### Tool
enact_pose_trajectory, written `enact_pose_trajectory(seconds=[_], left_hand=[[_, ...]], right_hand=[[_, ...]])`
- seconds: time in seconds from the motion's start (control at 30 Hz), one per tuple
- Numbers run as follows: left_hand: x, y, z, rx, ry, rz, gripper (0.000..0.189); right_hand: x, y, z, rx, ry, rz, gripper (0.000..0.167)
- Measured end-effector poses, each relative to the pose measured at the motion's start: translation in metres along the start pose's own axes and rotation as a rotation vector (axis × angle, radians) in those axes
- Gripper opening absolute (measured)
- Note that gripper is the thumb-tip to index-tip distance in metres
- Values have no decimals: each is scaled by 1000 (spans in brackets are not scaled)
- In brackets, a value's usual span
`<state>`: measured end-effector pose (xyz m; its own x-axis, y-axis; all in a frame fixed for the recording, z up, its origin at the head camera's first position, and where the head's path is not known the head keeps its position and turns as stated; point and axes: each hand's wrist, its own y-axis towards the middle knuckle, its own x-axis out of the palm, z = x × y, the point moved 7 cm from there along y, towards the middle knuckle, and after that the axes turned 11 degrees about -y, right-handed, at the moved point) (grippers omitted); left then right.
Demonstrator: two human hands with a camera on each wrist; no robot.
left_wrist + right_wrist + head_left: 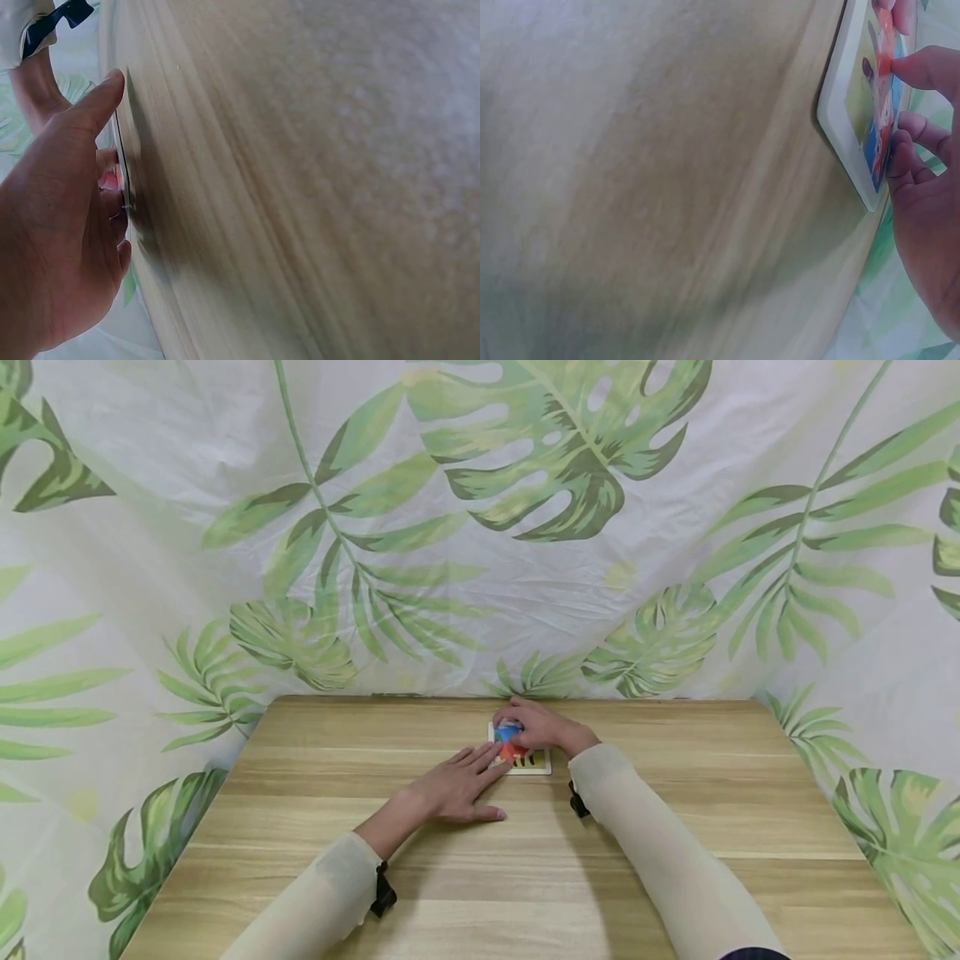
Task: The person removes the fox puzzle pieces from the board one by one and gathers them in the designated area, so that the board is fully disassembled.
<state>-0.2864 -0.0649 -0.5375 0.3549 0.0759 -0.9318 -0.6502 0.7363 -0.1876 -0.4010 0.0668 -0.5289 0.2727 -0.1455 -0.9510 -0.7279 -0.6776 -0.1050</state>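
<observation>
On the bench [491, 877], a left hand [459, 787] rests straight-fingered on a board [532, 763]; the right hand [540, 725] touches it, grip unclear.

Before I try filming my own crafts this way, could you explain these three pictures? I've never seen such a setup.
There's no machine working here, just a person's bare left hand and right hand. The wide picture comes from a camera on the head, looking forward and down. The others come from wrist cameras, one per wrist, so the wood-grain tabletop looks steeply tilted. Near its far edge lies a white-bordered picture board; behind hangs leaf-print cloth. The left hand's extended fingers rest on the board's left side. The right hand's fingers curl over its far part, thumb on the picture; whether they pinch a loose piece, I can't tell.
</observation>
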Motion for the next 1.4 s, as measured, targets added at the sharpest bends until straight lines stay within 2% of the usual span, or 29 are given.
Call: enact_pose_trajectory(seconds=[0.2,0.53,0.7,1.03,1.4], left_hand=[[-1,1,1,-16,4,-14,90],[0,1,2,-20,-2,-27,90],[1,0,2,-29,3,-41,91],[1,0,1,-41,-4,-52,91],[1,0,0,-43,1,-59,91]], right_hand=[[0,1,2,35,29,-24,38],[-1,2,-1,-8,13,-6,34],[-1,2,-2,-21,11,-10,38],[-2,3,-2,-64,-26,32,39],[-2,3,-2,-65,-10,31,37]])
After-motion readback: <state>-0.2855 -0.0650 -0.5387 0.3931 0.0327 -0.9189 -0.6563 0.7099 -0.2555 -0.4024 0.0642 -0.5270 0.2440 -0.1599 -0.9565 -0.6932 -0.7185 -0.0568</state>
